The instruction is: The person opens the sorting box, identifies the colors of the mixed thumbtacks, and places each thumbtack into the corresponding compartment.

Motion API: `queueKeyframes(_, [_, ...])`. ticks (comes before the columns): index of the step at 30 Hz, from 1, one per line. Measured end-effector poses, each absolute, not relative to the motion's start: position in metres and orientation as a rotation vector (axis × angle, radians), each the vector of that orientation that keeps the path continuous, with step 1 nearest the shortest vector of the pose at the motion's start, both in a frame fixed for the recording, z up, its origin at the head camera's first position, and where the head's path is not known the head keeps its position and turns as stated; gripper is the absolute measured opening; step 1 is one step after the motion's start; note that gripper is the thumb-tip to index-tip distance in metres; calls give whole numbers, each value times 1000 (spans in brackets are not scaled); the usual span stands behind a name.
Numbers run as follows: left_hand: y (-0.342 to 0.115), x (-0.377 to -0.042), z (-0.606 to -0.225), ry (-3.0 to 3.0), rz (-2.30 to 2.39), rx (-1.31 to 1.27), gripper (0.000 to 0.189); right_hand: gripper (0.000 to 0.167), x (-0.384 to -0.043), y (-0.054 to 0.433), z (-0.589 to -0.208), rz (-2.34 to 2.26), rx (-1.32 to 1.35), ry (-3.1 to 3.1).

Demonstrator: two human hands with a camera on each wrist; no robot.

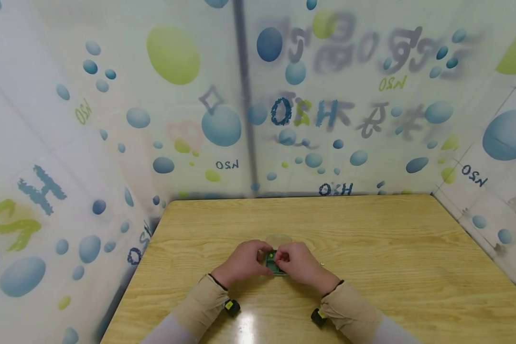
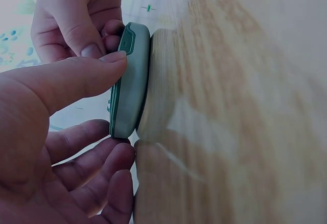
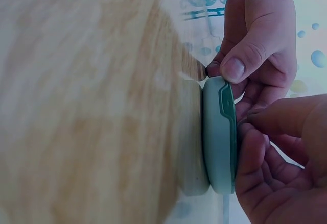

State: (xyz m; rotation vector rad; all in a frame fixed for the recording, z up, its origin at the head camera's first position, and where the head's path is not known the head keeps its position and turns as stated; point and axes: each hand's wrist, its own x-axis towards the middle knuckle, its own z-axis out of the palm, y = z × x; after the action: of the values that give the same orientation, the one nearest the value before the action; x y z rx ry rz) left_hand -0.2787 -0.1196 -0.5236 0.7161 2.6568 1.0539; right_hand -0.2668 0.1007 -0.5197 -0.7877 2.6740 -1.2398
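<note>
A small green pill box (image 1: 272, 265) with divided compartments rests on the table between my hands. One yellow-green pill (image 1: 271, 255) shows in a far compartment. With thumb and fingers on opposite sides, my left hand (image 1: 246, 258) holds the box; in the left wrist view its thumb (image 2: 97, 73) lies along the pale green side. My right hand (image 1: 303, 265) is over the right part of the box, thumb and index finger (image 3: 253, 142) brought together at the compartments. I cannot tell whether a small thing is between those fingertips.
A clear round dish or lid (image 1: 278, 237) lies just beyond the box. A tiny pale yellow piece (image 1: 322, 263) is on the wooden table (image 1: 391, 248) right of my right hand. A patterned curtain (image 1: 189, 129) hangs behind the table's far edge.
</note>
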Motion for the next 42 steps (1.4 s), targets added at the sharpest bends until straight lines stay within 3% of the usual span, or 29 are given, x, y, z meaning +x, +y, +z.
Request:
queueKeyframes(20, [-120,-280,-521,2659,1049,721,58,11,-277,112,-512,-1274,-760,2601])
queueKeyframes(42, [-120,-276,-523,2624,1083,683,59,8,-307,182,-493,-1088,-767,2489])
